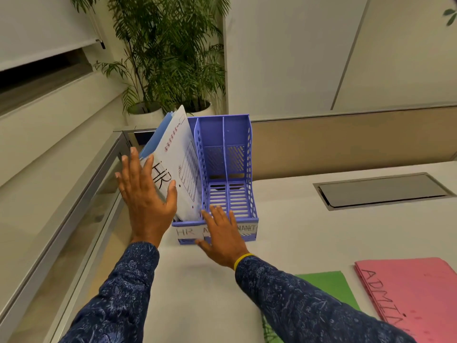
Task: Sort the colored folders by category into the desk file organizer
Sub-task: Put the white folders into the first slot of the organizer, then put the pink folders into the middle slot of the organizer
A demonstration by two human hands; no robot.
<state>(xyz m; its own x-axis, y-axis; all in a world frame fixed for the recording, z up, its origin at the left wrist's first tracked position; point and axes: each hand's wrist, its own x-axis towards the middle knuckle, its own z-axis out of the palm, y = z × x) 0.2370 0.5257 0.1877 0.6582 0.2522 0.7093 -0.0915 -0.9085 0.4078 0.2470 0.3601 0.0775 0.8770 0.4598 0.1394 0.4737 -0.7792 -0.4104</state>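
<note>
Head view is showing you settling the white HR folder (176, 167) into the leftmost compartment of the purple file organizer (226, 174), with blue folders (158, 137) standing just behind it in the same slot. The stack is leaning out to the left over the organizer's side. Your left hand (146, 194) is lying flat and spread against the face of the HR folder, fingers wide, pressing rather than gripping. Your right hand (222, 236) is resting open on the organizer's near front edge, covering part of the label strip (188, 231), and seems to be bracing it. The middle and right compartments are standing empty. To the near right on the worktop (321, 233), the green folder (329, 285) and the pink ADMIN folder (410, 290) are waiting, well apart from the organizer. By my reading, the HR step is nearly finished; next you are needing to free both hands and reach right for the pink folder, matching it to its labelled slot.
</note>
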